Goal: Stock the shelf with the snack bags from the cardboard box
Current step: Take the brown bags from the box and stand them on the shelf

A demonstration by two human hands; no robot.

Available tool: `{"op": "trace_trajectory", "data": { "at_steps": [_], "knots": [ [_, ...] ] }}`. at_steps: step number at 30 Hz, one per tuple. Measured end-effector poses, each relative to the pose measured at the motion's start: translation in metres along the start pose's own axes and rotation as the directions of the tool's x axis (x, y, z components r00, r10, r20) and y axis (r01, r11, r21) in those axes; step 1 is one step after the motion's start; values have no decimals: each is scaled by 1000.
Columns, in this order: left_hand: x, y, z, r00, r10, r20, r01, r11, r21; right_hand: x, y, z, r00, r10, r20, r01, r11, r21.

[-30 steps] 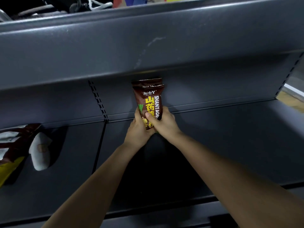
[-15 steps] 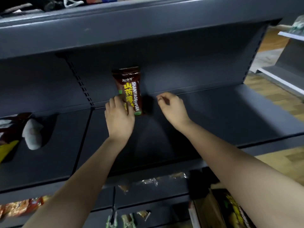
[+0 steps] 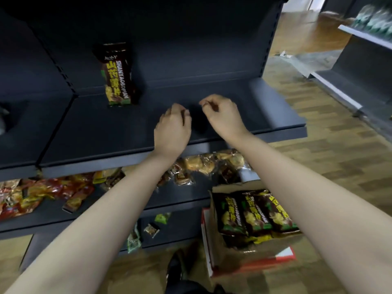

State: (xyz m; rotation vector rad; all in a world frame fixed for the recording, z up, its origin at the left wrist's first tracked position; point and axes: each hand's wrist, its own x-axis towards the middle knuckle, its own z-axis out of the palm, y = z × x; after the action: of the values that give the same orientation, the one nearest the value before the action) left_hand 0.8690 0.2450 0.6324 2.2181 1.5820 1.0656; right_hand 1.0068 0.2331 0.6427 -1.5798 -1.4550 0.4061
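Observation:
A brown and yellow snack bag (image 3: 117,75) stands upright at the back of the dark grey shelf (image 3: 106,132), free of both hands. My left hand (image 3: 172,129) hovers over the shelf's front part, fingers loosely curled, holding nothing. My right hand (image 3: 222,115) is just to its right, also loosely curled and empty. Below on the floor, the cardboard box (image 3: 244,251) holds several more of the same snack bags (image 3: 254,211), lying in a row. My right forearm crosses over the box's right side.
The lower shelf (image 3: 127,200) carries red and yellow snack packs (image 3: 31,196) at left and clear-wrapped pastries (image 3: 203,164) in the middle. A few small packets (image 3: 151,230) lie on the bottom shelf. Another shelving unit (image 3: 360,66) stands across the wooden floor at right.
Both hands have let go of the snack bag and pulled back toward the shelf's front. The view has tilted down, bringing the lower shelves and the box into sight.

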Motion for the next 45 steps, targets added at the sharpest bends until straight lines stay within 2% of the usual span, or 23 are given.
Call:
{"op": "trace_trajectory", "data": {
  "at_steps": [6, 12, 16, 20, 25, 32, 35, 40, 45],
  "knots": [
    [-33, 35, 19, 996, 20, 84, -22, 999, 32, -31, 20, -39, 999, 24, -42, -24, 1000, -2],
    [-59, 50, 35, 989, 67, 130, -60, 997, -55, -65, 47, -56, 997, 52, -62, -50, 998, 30],
    [-85, 57, 53, 955, 113, 273, -98, 993, -68, -99, 67, -60, 988, 121, -91, -120, 993, 19],
    [-109, 47, 80, 905, 126, 407, -122, 992, -35, -131, 94, -59, 973, 222, -59, -226, 971, -73],
    [-130, 23, 112, 815, 35, 578, -54, 998, 16, -154, 123, -51, 939, 343, -19, -340, 921, -190],
    [-150, 7, 148, 727, -117, 677, 74, 993, 92, -164, 170, -39, 863, 488, 128, -415, 831, -371],
    [-153, 8, 163, 705, -162, 691, 121, 987, 108, -165, 196, -32, 828, 513, 227, -376, 808, -453],
    [-159, 11, 194, 650, -185, 737, 18, 974, 228, -166, 226, -22, 726, 582, 367, -310, 753, -581],
    [-169, 17, 217, 518, -379, 767, 165, 924, 344, -169, 242, -10, 619, 630, 470, -257, 727, -636]
  ]
}}
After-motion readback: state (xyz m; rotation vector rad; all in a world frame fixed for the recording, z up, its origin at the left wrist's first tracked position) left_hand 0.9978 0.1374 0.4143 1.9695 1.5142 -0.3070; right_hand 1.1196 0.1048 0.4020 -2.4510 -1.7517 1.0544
